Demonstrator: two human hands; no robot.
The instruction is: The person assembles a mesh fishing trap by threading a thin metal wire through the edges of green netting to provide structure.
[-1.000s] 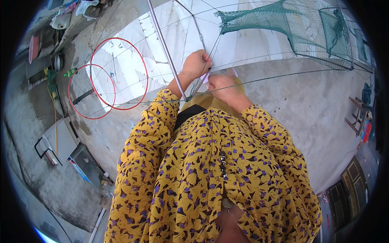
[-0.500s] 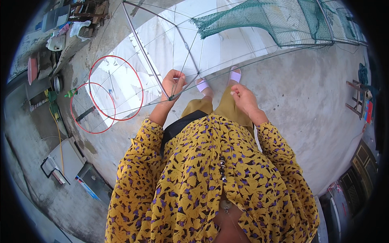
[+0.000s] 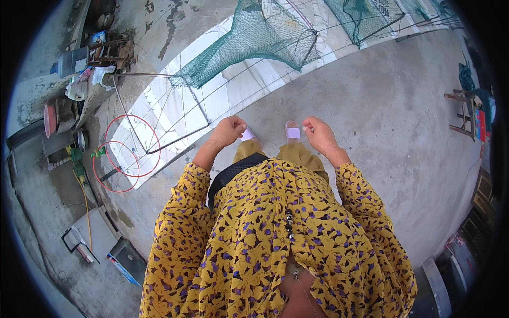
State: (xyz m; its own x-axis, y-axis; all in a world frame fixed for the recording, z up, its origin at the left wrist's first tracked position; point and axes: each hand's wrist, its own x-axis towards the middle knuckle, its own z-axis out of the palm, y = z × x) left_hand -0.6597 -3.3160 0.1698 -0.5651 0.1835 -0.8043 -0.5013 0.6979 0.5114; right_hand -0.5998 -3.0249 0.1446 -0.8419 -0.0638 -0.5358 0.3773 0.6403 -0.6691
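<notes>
My left hand (image 3: 230,131) is closed, its fingers curled; anything inside it is too small to make out. Just beyond it is the corner of a dark metal frame (image 3: 177,139), which is strung with thin cords and lies over the white sheet. Green netting (image 3: 233,58) stretches from these cords toward the upper right, fixed to further frames. My right hand (image 3: 319,133) is held above the right foot with thumb and fingers pinched together; whatever it may grip is hidden. Both hands are apart from the netting.
A long white sheet (image 3: 222,95) covers part of the concrete floor (image 3: 382,111). Two red rings (image 3: 132,144) overlap at the left. A wooden stool (image 3: 462,114) stands at the right, and basins and household items line the left wall.
The metal frame has dropped away from my left hand, down and to the left. The netting appears farther left, as the view has also shifted. My right hand stays pinched.
</notes>
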